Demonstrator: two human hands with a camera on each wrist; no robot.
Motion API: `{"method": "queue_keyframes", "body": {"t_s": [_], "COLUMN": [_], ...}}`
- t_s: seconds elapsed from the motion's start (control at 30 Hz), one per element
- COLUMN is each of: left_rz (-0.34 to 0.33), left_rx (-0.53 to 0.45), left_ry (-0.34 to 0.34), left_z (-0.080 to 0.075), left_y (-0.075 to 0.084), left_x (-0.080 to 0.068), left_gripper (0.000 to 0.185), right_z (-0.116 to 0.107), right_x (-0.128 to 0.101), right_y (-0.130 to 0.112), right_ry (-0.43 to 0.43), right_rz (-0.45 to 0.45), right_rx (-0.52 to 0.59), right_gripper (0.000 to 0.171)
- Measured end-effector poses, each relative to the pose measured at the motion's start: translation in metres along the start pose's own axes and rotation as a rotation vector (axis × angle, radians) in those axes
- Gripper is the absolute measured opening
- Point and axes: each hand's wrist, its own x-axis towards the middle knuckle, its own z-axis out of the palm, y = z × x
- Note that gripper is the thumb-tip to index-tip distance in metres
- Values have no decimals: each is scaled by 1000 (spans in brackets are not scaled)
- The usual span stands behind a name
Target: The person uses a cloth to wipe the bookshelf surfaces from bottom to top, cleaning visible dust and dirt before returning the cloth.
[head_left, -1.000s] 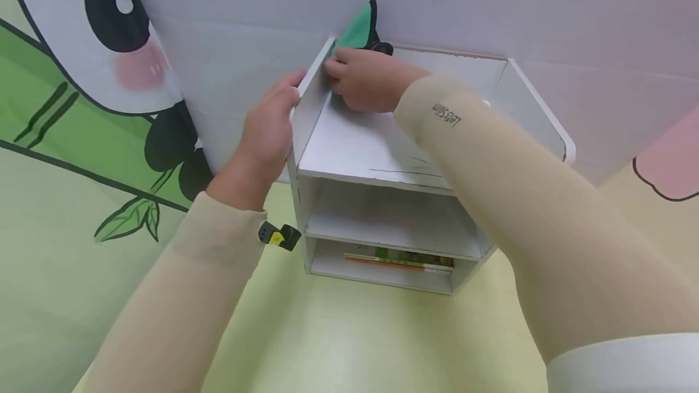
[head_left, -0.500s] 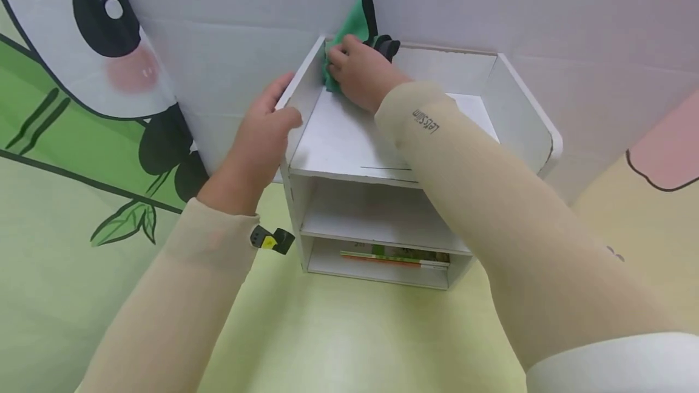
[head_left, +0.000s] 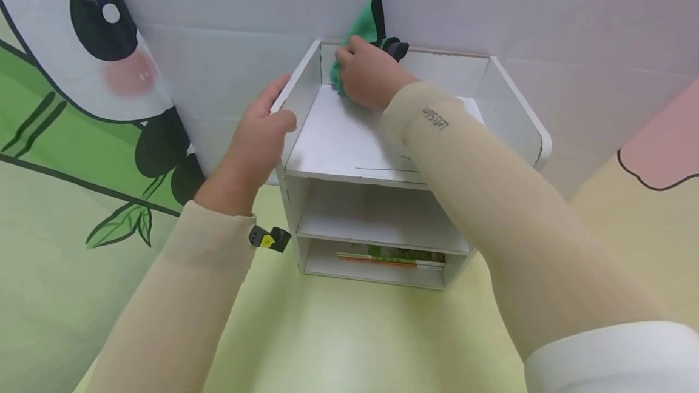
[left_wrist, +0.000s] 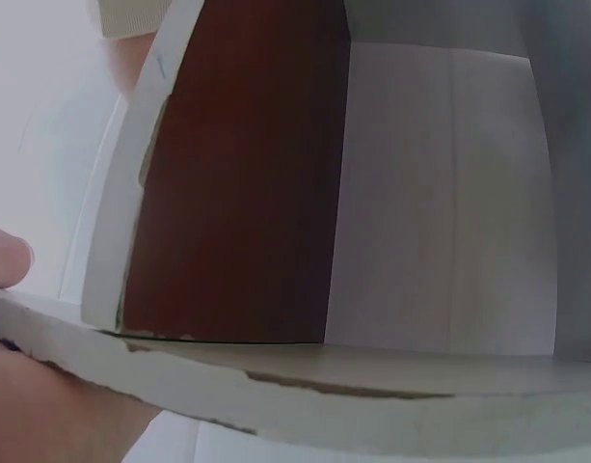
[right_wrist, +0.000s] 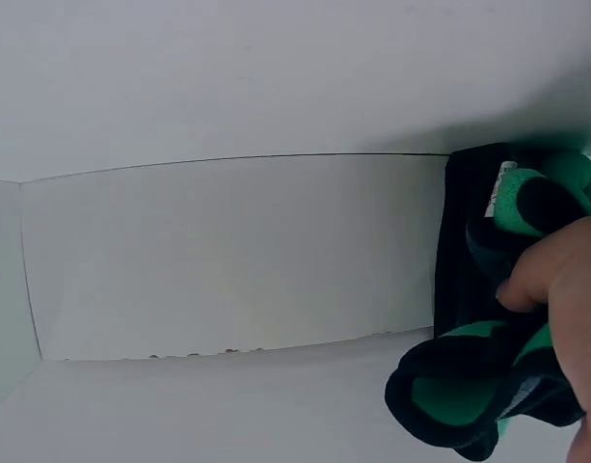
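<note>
your right hand (head_left: 367, 77) grips a green and black cloth (head_left: 364, 29), fingers curled round it, pressed into the rear left corner of the top tray of the white shelf unit (head_left: 513, 114); your left hand (head_left: 261, 132) grasps the unit's left side wall, thumb over the edge; the unit stands on the yellow-green bench (head_left: 349, 332)

A pale yellow-green table (head_left: 338, 338) carries the scene. Behind it hangs a backdrop (head_left: 82, 77) printed with a cartoon panda and green bamboo leaves — a pink shape (head_left: 661, 156) shows at the far right edge.
</note>
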Motion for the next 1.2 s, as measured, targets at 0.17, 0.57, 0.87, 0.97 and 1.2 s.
{"method": "queue_keyframes", "body": {"t_s": [0.17,0.57,0.87,0.97,1.2], "left_rz": [-11,-6,-7,0,11], "left_rx": [-3,-20,-25,-28,-47], "left_ry": [1,-2,8,15,1], "left_z": [-4,-14,-15,-16,-18], "left_y": [-1,-7,-10,-11,-12], "left_x": [3,7,6,7,8], "left_gripper": [69,69,67,67,67], "right_z": [5,5,2,7,27], "right_x": [-10,-24,-31,-32,-31], "right_y": [7,13,11,10,9], "right_ry": [-17,-142,-265,-335,-503], "right_rz": [7,34,87,100,136], "right_rx": [75,149,159,141,109], "right_gripper": [21,22,18,16,21]}}
